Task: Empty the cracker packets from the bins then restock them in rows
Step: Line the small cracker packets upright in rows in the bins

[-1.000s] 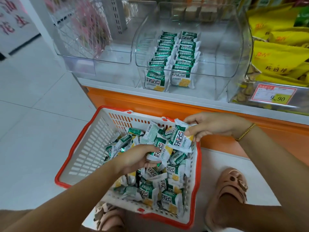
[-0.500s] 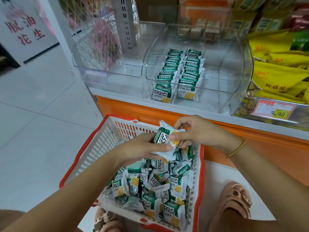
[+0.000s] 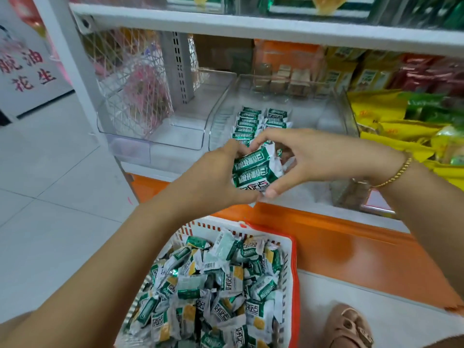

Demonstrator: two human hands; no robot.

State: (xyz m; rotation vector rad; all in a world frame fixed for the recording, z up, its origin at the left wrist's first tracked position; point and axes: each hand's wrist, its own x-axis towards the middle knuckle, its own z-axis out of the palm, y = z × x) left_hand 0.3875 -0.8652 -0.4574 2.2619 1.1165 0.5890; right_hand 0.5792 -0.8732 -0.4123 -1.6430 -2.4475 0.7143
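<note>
My left hand (image 3: 213,179) and my right hand (image 3: 306,156) together hold a small stack of green-and-white cracker packets (image 3: 253,172) pressed between them, raised in front of the middle clear bin (image 3: 336,121). Inside that bin two rows of cracker packets (image 3: 261,119) stand one behind another; the hands hide the rows' front ends. Below, a red-and-white basket (image 3: 293,267) on the floor holds a loose heap of packets (image 3: 216,287). The left clear bin (image 3: 175,131) shows no crackers.
Yellow snack bags (image 3: 391,121) fill the bin to the right, above a price tag (image 3: 376,199). An orange shelf base (image 3: 334,244) runs below the bins, a white shelf board (image 3: 251,23) above. My sandalled foot (image 3: 349,327) stands beside the basket.
Both hands have risen from the basket to the middle bin's front, carrying the packets gathered there. The view has tilted upward toward the shelf.
</note>
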